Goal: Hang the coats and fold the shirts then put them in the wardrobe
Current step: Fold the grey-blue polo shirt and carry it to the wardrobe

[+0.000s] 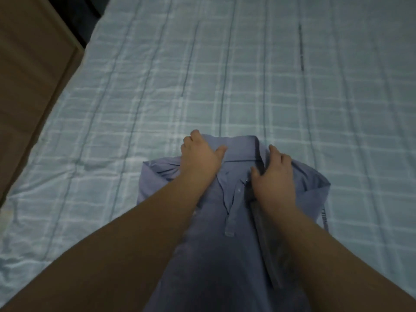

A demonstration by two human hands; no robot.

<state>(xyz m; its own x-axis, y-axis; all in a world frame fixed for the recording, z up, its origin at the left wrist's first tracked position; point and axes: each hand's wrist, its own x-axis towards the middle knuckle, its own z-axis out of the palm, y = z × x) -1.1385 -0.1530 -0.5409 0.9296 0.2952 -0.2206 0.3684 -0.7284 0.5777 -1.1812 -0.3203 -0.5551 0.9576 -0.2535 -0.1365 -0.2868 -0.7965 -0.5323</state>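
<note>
Two hands on blue shirt: left hand seemingly grips collar, right hand presses flat

Blue-grey button-up shirt, sides folded in, collar far end, flat on bed.

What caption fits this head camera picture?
Two hands, left and right, press a blue shirt on a checked bed.
</note>
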